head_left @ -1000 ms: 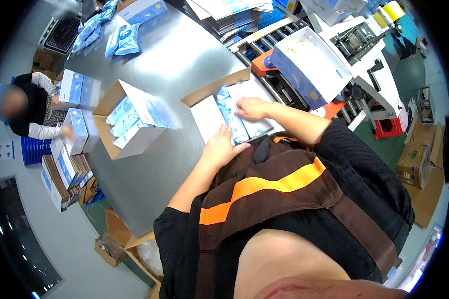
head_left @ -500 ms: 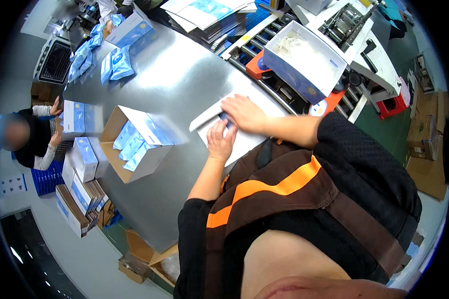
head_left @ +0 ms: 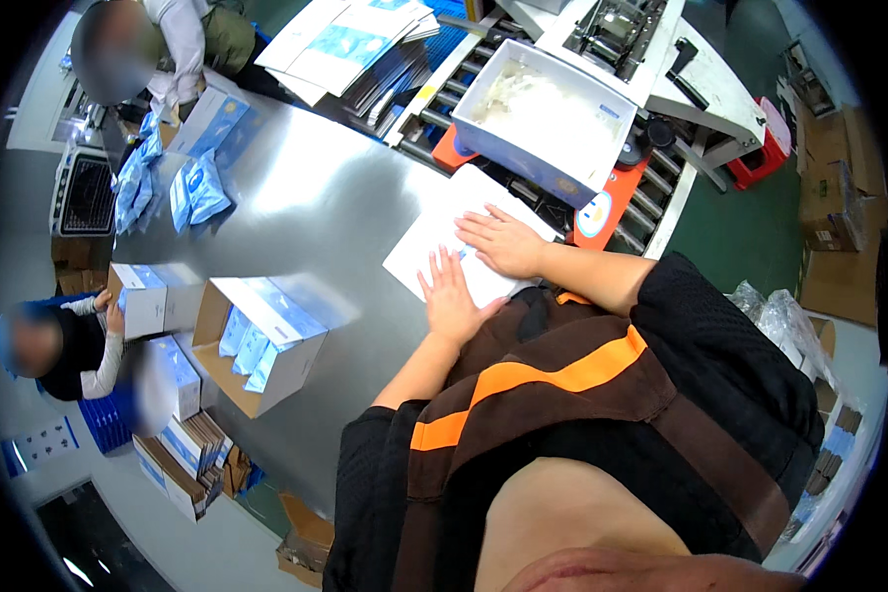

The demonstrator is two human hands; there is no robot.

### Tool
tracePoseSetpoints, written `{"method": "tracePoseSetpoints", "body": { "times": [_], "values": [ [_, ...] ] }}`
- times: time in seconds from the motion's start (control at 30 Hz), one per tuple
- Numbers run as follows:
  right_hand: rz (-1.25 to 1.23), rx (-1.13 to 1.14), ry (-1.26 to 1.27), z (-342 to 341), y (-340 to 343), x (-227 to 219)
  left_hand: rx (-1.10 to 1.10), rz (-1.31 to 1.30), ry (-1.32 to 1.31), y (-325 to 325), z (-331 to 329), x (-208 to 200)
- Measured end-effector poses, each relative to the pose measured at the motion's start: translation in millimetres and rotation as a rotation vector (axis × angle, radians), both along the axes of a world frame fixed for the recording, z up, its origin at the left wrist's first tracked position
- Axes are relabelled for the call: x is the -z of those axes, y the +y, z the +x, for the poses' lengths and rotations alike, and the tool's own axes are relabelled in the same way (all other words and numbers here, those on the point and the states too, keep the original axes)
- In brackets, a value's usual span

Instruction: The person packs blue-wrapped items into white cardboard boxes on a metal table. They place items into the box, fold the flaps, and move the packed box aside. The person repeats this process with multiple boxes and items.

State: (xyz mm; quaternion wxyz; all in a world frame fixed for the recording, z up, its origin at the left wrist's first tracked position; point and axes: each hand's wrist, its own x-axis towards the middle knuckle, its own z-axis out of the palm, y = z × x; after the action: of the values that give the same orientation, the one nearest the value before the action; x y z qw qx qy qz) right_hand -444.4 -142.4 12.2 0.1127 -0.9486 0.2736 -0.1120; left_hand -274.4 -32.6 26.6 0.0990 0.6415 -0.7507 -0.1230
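Note:
A flat white sheet (head_left: 416,259), card-like, lies on the metal table (head_left: 296,197) close to my body. My left hand (head_left: 452,304) rests on its near part, fingers spread. On the farther part lies my right hand (head_left: 508,245), palm down with the fingers stretched out. Between the two hands a small blue patch shows on the white; I cannot tell whether it is print or a separate piece. To the left stands an open carton (head_left: 291,370) with several blue packets (head_left: 245,345) in it.
Beyond the sheet, a roller conveyor (head_left: 426,120) carries a blue-white box (head_left: 538,163) beside a machine (head_left: 622,44). Flattened cartons (head_left: 340,44) are stacked at the back. Loose blue packets (head_left: 199,192) lie far left. Two people work across the table, one handling a box (head_left: 140,301).
The sheet's raised, folded edge now lies flat. My hands have moved apart from each other and spread out on it. The view has shifted, and more of the person at the far left shows.

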Motion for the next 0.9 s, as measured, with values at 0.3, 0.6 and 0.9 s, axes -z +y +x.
{"method": "tracePoseSetpoints", "body": {
  "times": [0.3, 0.6, 0.9],
  "values": [
    [0.355, 0.097, -0.054, -30.5, -50.4, -71.8, -0.007, -0.008, 0.021, -52.8, -81.7, 12.9],
    [0.092, 0.075, -0.287, -49.3, -37.1, -44.8, -0.027, 0.157, -0.103, -41.4, -70.2, -15.3],
    [0.099, 0.008, -0.139, -61.5, -54.6, 6.7, -0.127, 0.111, -0.103, -59.7, -101.9, -3.4]
  ]
}}
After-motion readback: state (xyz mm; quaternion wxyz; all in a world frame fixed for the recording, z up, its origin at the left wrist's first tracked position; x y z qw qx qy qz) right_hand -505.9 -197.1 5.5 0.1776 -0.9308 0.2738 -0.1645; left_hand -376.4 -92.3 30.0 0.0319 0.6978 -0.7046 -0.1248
